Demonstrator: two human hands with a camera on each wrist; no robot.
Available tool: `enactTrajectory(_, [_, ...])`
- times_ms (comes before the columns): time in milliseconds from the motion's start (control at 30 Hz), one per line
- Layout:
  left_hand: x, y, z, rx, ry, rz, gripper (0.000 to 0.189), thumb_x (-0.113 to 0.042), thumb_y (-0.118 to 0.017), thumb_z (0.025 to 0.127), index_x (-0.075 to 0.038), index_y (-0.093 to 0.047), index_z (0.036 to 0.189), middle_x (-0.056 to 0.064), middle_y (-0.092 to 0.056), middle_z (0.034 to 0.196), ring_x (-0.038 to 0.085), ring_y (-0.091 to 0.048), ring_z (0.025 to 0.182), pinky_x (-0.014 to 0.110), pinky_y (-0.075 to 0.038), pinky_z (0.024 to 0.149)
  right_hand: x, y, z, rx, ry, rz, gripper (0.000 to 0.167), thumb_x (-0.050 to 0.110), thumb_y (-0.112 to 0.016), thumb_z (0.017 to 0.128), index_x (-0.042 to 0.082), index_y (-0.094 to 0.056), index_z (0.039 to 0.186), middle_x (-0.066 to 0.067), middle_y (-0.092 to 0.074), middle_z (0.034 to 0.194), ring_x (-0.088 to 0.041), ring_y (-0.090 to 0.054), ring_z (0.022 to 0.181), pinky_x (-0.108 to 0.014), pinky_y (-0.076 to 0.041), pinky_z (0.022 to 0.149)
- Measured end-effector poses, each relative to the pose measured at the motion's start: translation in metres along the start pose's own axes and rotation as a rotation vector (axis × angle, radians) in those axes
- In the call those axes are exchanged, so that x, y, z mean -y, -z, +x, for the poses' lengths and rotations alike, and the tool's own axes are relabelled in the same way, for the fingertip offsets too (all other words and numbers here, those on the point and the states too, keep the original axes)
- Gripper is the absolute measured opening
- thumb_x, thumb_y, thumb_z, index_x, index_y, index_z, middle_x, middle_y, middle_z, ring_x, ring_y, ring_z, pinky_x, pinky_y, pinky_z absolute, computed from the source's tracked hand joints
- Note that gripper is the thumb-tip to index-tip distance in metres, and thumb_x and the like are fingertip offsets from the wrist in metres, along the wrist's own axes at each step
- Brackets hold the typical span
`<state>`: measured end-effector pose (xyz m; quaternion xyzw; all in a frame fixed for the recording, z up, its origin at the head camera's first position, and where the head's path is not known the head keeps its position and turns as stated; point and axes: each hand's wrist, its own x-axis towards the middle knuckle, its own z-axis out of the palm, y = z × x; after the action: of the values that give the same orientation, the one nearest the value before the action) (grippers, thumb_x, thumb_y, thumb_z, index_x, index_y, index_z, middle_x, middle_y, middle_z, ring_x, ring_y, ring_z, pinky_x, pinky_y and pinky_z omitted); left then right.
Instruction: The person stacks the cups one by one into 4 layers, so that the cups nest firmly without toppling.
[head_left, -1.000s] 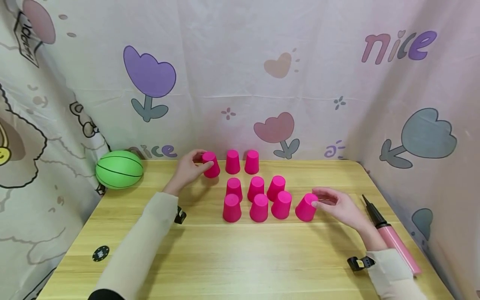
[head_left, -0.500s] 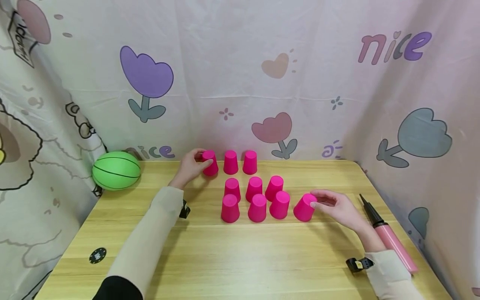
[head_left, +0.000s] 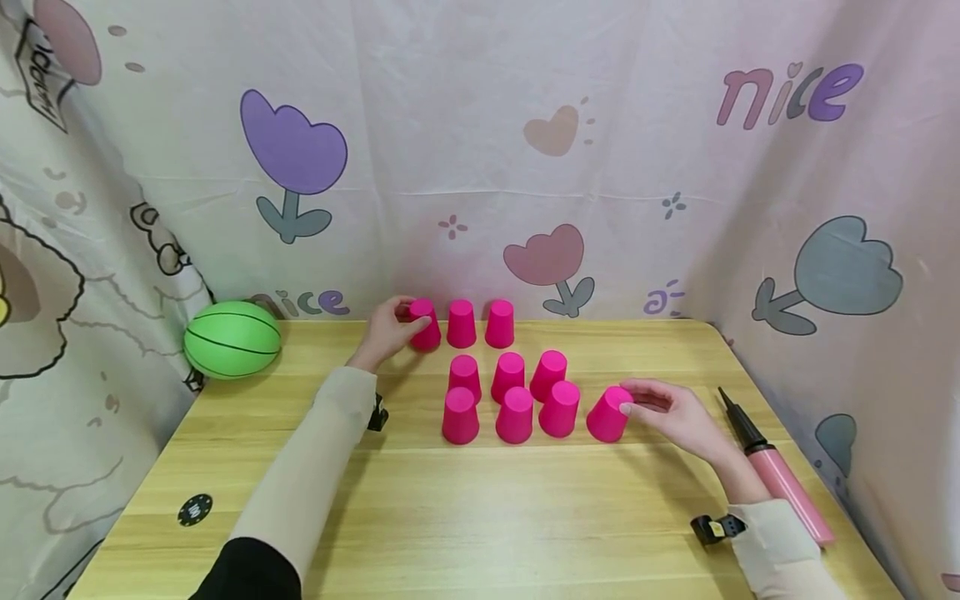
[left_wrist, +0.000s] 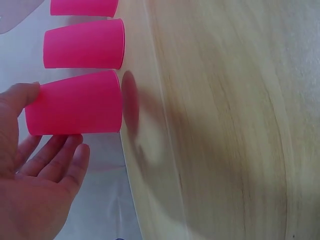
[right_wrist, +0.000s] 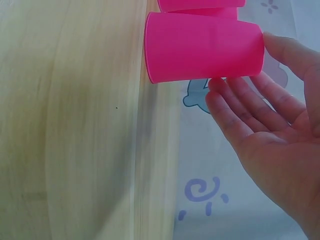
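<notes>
Upside-down bright pink cups stand in rows on the wooden table. At the back left, my left hand (head_left: 386,333) pinches the end cup (head_left: 425,327) of the back row between thumb and fingers; its open rim faces down close over the tabletop in the left wrist view. My right hand (head_left: 678,417) holds the rightmost cup (head_left: 607,417) of the front row, thumb near its base and fingers along its far side. Two more back-row cups, one of them a middle cup (head_left: 461,324), stand beside the left-held one. Between the hands are a middle-row cup (head_left: 510,377) and a front-row cup (head_left: 515,417).
A green ball (head_left: 232,340) sits at the table's back left corner. Nearer on the left lies a black round chip (head_left: 195,510). Along the right edge rests a pink hand pump (head_left: 787,487) with a black nozzle. A patterned curtain (head_left: 420,125) hangs behind the table (head_left: 510,517).
My left hand has shifted its cup slightly right, closer to the neighbouring back-row cup. My right hand and its cup have stayed in place; the head view shifted a little.
</notes>
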<state>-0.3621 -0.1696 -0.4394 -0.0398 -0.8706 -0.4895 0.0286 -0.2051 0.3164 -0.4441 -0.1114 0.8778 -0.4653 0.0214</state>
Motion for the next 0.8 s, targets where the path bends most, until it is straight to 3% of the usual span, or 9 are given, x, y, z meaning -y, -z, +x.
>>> enactTrajectory(200, [0.0021,-0.0031,0.0034,-0.005,0.014,0.033,0.059,-0.027,-0.077,0.097,-0.003,-0.055,0.146,0.023,-0.064,0.138,0.041,-0.062,0.128,0.052,-0.053,0.112,0.0010,0.0002,-0.0011,0.004,-0.007,0.004,0.051,0.024,-0.079,0.096,-0.002,-0.064,0.138,-0.023,-0.071,0.133,0.006,-0.068,0.108,-0.012,-0.055,0.092])
enactTrajectory(500, [0.0022,-0.0076,0.0050,0.017,0.025,0.037,0.058,-0.025,-0.076,0.098,-0.003,-0.054,0.147,0.023,-0.064,0.137,0.040,-0.061,0.127,0.052,-0.054,0.110,0.0020,-0.0008,-0.0021,0.028,-0.003,0.023,0.055,0.024,-0.080,0.095,-0.001,-0.062,0.140,-0.022,-0.069,0.135,-0.036,-0.070,0.121,-0.013,-0.055,0.094])
enactTrajectory(800, [0.0028,-0.0077,0.0048,0.031,0.027,0.055,0.059,-0.027,-0.076,0.098,-0.002,-0.053,0.147,0.024,-0.064,0.135,0.040,-0.062,0.125,0.052,-0.056,0.108,-0.0007,-0.0012,-0.0017,0.041,-0.012,0.051,0.057,0.022,-0.082,0.094,-0.001,-0.061,0.141,-0.022,-0.069,0.135,-0.034,-0.070,0.121,-0.014,-0.056,0.093])
